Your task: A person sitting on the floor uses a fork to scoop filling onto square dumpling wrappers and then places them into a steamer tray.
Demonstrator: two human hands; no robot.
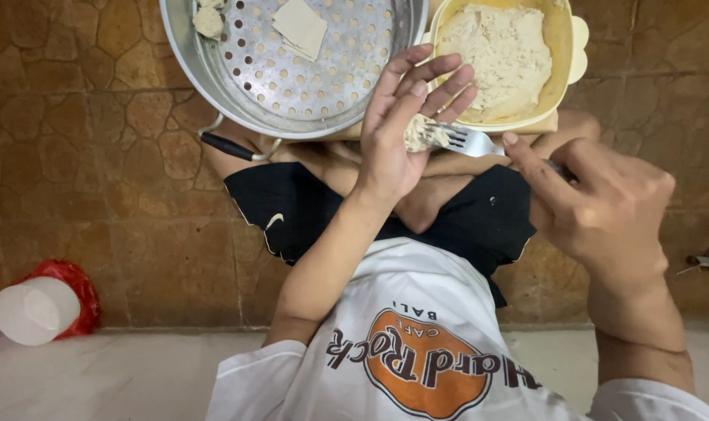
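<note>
Cupping a small lump of pale minced filling [418, 134], the left hand [397, 129] keeps its fingers open and slightly curved, so nothing spills. The right hand [604, 206], fingers closed on a silver metal fork [467, 140], presses the tines against it; beyond the fingertips sits the yellow plastic bowl of filling [561, 47].

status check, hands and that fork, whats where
Left hand open, cupping a lump of filling. Right hand grips the fork, tines at the lump. Yellow bowl of filling and perforated steamer tray just beyond; nothing between.

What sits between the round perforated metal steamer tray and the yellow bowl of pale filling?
In the head view, only the left hand's raised fingertips reach into that gap, above a small wooden edge.
</note>
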